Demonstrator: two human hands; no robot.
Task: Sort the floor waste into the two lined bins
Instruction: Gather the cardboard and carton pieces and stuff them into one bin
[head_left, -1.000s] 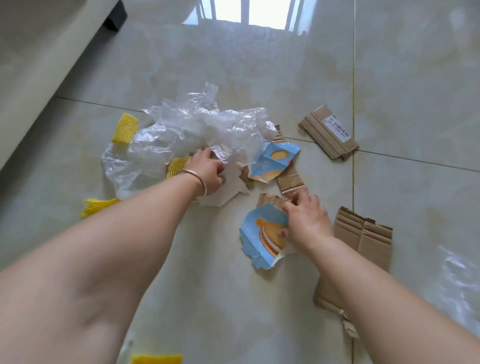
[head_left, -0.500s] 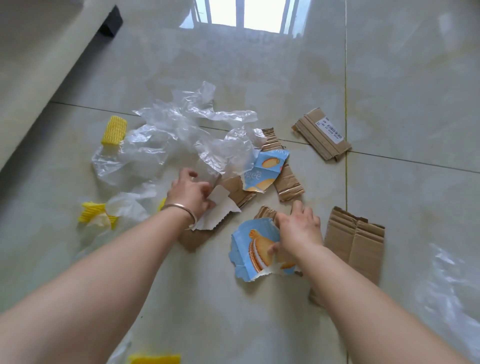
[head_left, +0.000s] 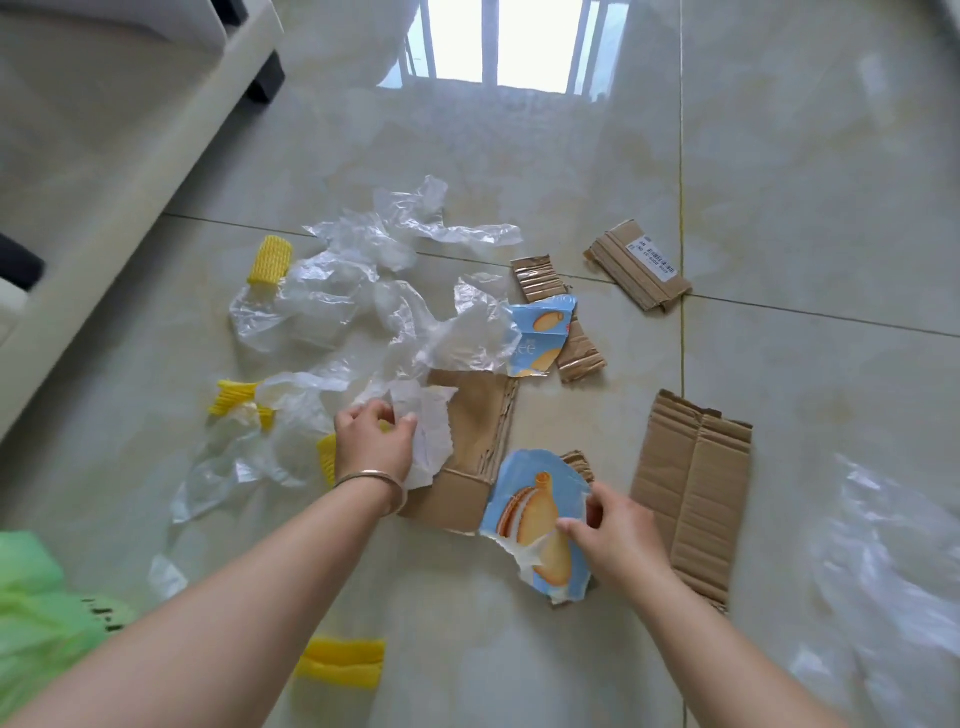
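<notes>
The job looks like it has just begun. Most of the waste lies spread on the floor (head_left: 519, 166), and none of it can be seen in a bin.

The left hand (head_left: 375, 442) has its fingers curled on a torn white paper (head_left: 427, 431). That paper lies on a big flat cardboard (head_left: 475, 431). The right hand (head_left: 615, 538) pinches the edge of a blue wrapper (head_left: 535, 512) with a cookie picture, and this wrapper partly covers the near corner of that cardboard.

A lot is left to pick up. Clear plastic (head_left: 363, 291) is crumpled in a big heap past the left hand. Yellow foam pieces sit around it: one foam roll (head_left: 270, 259) at the far left, and one foam strip (head_left: 340, 662) near the person. A second blue wrapper (head_left: 540, 335) lies on a thin cardboard strip (head_left: 558, 317). A box flap with a label (head_left: 639, 265) lies farther off, and a folded cardboard (head_left: 693, 499) is just beside the right hand. More clear plastic (head_left: 893, 587) shows at the right edge.

A green bag (head_left: 36, 597) peeks in at the lower left. It may be a bin liner, but that is not sure. The second bin is out of sight. So nearly all the sorting is left to do.
</notes>
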